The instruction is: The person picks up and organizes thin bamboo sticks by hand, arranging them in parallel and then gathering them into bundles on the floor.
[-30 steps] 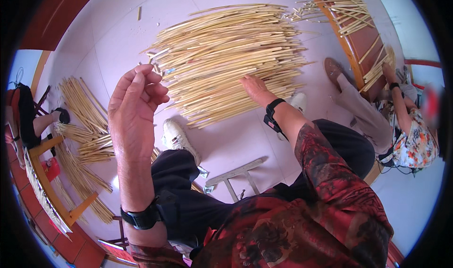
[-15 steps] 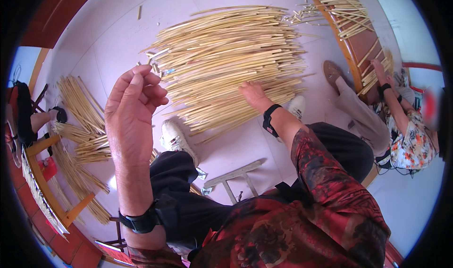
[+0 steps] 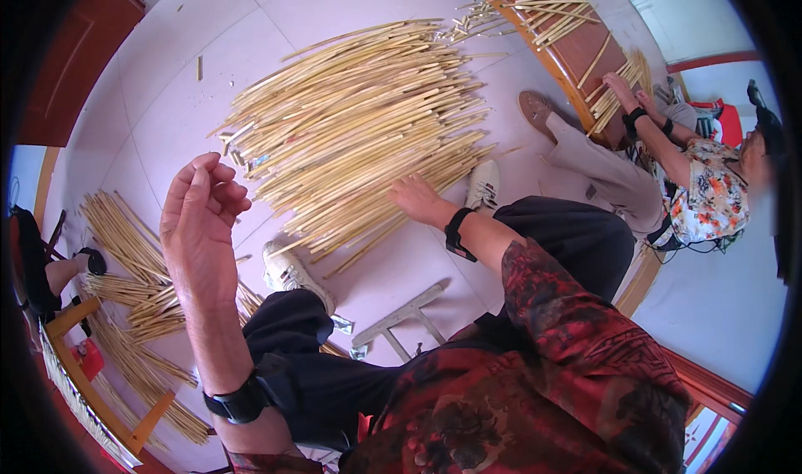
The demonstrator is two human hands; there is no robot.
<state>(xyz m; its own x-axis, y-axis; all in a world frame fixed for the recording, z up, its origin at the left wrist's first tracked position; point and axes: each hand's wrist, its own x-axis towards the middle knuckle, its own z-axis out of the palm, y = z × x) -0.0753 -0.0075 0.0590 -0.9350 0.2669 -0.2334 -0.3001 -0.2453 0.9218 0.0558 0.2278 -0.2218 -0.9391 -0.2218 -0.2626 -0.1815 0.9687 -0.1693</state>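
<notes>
A broad layer of long, thin straw-coloured sticks (image 3: pixel 359 115) lies on the floor in front of me. My right hand (image 3: pixel 415 199) is at the near part of this layer, its fingers bent down onto the sticks and partly hidden. Raised in the air left of the layer, my left hand (image 3: pixel 203 207) has its fingers curled in and the thumb close to the index fingertip. Whatever it may hold is too small or too hidden to make out. Black bands circle both my wrists.
More sticks (image 3: pixel 125 240) lie in bundles at the left, near a wooden frame (image 3: pixel 75 317). A grey metal stand (image 3: pixel 399 317) is between my feet. At the right, another person (image 3: pixel 706 182) handles sticks on a brown bench (image 3: pixel 568 56). Short offcuts (image 3: pixel 476 19) lie beside it.
The view has turned, so the layer and bench now appear further left. My right hand stays on the sticks, and my left hand remains raised with curled fingers.
</notes>
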